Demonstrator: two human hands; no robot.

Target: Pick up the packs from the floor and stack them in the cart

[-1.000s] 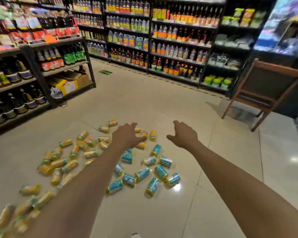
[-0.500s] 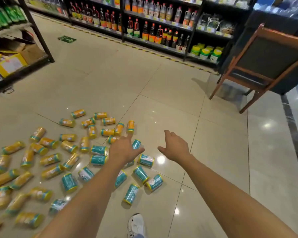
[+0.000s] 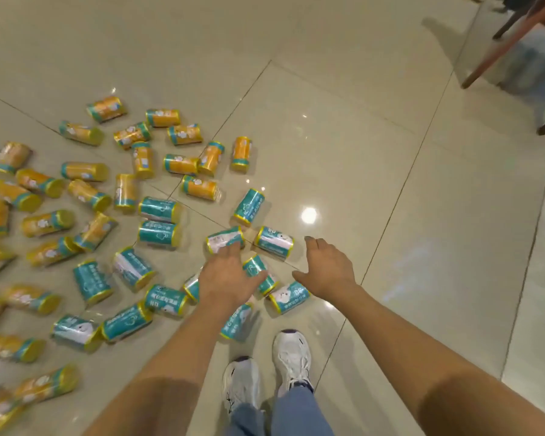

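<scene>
Here, the packs all lie on their sides on the glossy tiled floor. At the far left and across the upper left lie the yellow packs, about twenty-six of them. The ones at the left edge are too blurred for a firm count. Just right of them, toward the middle, are the teal packs. Fourteen show, some partly hidden under a forearm and hand.

The left hand is stretched out flat over the teal cluster, palm down. Its fingers are straight and close together, and the tips reach one teal pack with a white label. Whether they touch it cannot be told. Just beside it to the right, the right hand hangs palm down over bare tile, fingers loosely together and thumb spread out to the side, gripping nothing. One teal pack lies just beyond its fingertips.

Below the hands stand two white shoes under blue jeans. At the far upper right, two wooden legs of a chair rest on the floor, well apart from the packs.
</scene>
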